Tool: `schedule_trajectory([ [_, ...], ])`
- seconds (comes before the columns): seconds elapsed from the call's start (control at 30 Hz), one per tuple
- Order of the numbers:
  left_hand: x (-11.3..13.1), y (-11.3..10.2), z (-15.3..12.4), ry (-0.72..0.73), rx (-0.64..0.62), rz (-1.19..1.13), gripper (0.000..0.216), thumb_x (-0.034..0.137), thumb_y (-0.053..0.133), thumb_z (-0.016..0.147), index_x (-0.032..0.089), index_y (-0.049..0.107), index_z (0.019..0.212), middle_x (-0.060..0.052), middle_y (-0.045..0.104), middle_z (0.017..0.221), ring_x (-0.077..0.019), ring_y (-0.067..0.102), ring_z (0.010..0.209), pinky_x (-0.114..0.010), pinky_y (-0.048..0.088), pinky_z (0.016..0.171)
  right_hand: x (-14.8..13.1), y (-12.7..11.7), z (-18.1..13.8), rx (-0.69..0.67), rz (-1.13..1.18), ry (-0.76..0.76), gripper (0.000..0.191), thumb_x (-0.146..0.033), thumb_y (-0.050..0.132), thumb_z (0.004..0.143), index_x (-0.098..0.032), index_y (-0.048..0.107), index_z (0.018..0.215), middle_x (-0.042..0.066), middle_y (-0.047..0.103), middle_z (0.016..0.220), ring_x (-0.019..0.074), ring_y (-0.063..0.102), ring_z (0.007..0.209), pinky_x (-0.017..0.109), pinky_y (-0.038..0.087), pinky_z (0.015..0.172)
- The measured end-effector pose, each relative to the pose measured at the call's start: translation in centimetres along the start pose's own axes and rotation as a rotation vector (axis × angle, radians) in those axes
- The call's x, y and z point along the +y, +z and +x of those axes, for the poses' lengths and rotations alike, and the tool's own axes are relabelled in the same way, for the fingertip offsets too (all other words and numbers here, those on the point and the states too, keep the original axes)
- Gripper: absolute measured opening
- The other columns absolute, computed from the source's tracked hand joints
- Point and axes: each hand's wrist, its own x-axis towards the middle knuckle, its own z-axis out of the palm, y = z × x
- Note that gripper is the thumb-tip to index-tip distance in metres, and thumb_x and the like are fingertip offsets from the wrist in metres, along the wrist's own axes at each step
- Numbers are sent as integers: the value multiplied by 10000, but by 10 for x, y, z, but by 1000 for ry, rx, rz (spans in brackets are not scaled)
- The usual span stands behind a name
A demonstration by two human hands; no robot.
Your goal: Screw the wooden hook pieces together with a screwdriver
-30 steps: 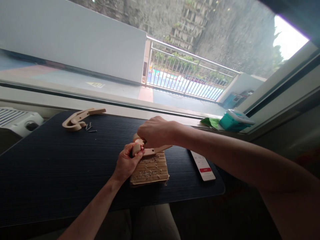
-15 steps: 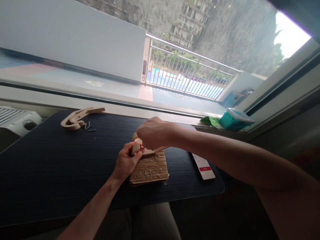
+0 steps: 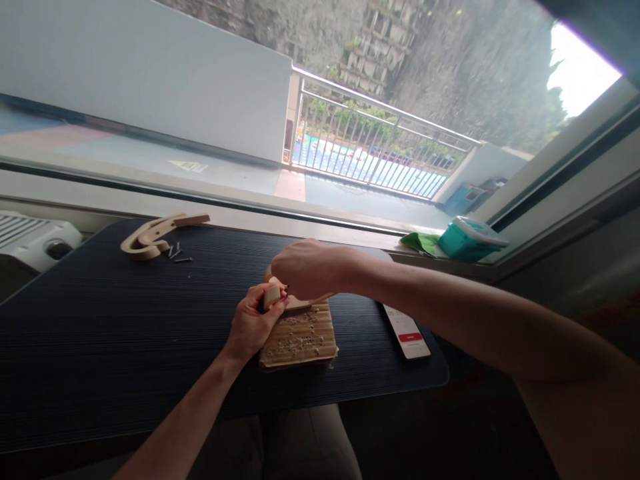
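My left hand [image 3: 254, 320] is closed around the end of a pale wooden piece [image 3: 273, 295], which lies over a cardboard-topped block [image 3: 299, 340] pitted with small holes. My right hand [image 3: 306, 267] is curled into a fist just above the same wooden piece, back of the hand up. Between the two hands shows a small dark tip, too little to name. What the right fingers grip is hidden under the fist. Most of the wooden piece is covered by both hands.
Curved wooden pieces [image 3: 145, 245] lie at the table's far left beside several metal screws [image 3: 183, 260]. A phone [image 3: 407, 333] rests to the right on the dark table [image 3: 125, 347]. A teal box [image 3: 470, 241] and green cloth [image 3: 420, 243] sit on the windowsill.
My right fist has sunk and shifted slightly left, its wrist turning a little. My left hand and the wooden piece have stayed in place.
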Motion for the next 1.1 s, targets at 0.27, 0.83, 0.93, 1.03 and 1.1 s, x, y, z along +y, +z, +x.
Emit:
schedule_trajectory([
  [0.27,0,0,0,-1,10,18,159,342,678,667,219,625,752,11,626,742,-163,591,734,-290,500,769,9,6,5,-15,75,109,252,-266,597,783,-144,718,968,108,700,891,197,610,807,285,412,632],
  [0.83,3,-1,-1,-5,-12,8,124,326,673,668,214,623,683,-6,626,778,-165,597,750,-297,520,776,9,3,9,-35,59,25,231,-221,599,762,-101,724,915,95,682,797,177,591,729,281,400,605],
  [0.93,0,-1,-1,2,-10,10,137,338,685,668,213,653,715,-14,636,796,-173,603,768,-304,519,782,17,6,14,-121,155,78,219,-225,564,760,-90,732,797,86,670,717,160,574,650,278,396,573],
  [1.03,-3,-1,-1,13,-13,12,149,344,689,671,209,669,732,-21,644,815,-176,607,782,-306,517,786,21,6,15,-177,209,123,251,-223,523,778,-89,735,761,82,669,687,148,560,616,283,401,575],
  [1.1,-4,-1,-1,18,-12,16,141,339,683,679,209,671,731,-21,643,813,-174,607,776,-306,514,783,19,4,12,-138,175,117,264,-257,540,780,-93,743,818,93,687,753,160,570,653,290,399,583],
])
